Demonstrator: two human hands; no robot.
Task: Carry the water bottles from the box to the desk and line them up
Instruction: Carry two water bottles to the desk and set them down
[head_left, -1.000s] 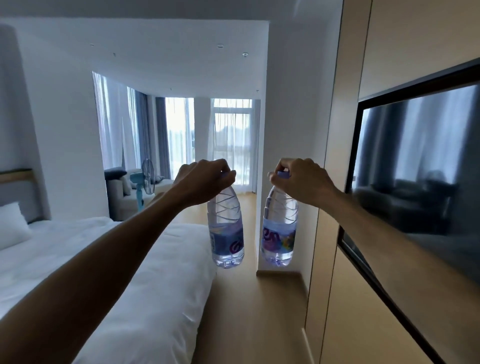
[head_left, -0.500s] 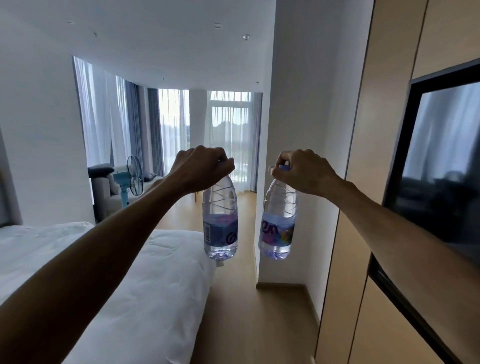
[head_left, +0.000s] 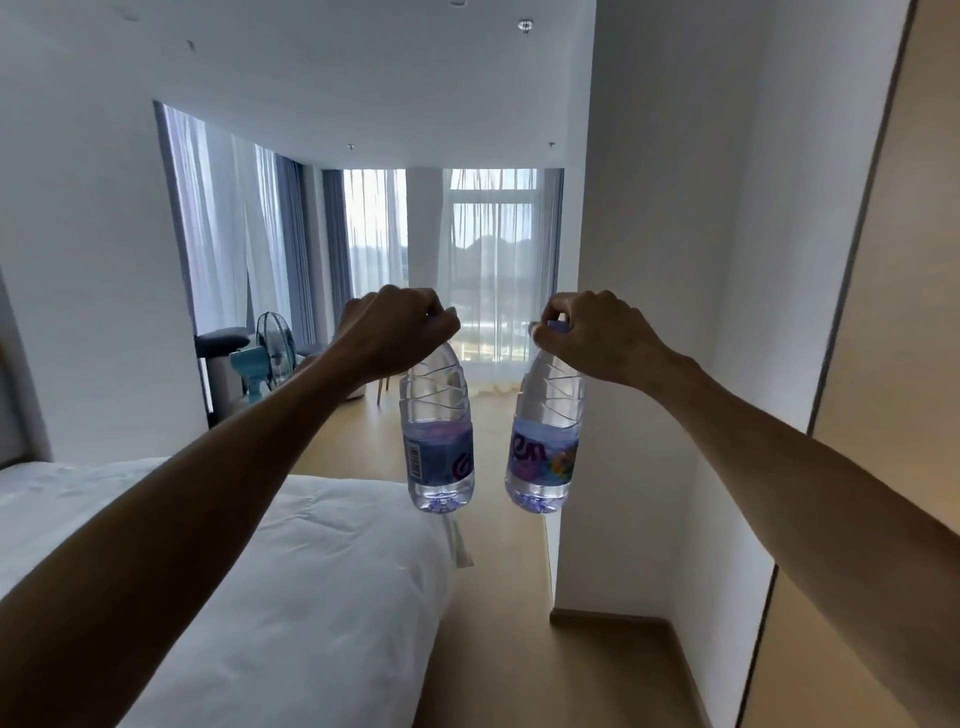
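Gripping bottle (head_left: 439, 441) tops, both hands' fingers (head_left: 441, 317) hang them between bed (head_left: 291, 597) edge and wall (head_left: 649, 364).

head-worn view, facing forward along the room

White bed (head_left: 291, 587) lower left; beyond its far end, teal standing fan (head_left: 272, 348) and sheer-curtained window (head_left: 488, 270); wood wall panel (head_left: 883, 467) across aisle, right of bed.

right bottle (head_left: 545, 441) label reads "en"; left bottle (head_left: 439, 441) label shows a barcode.
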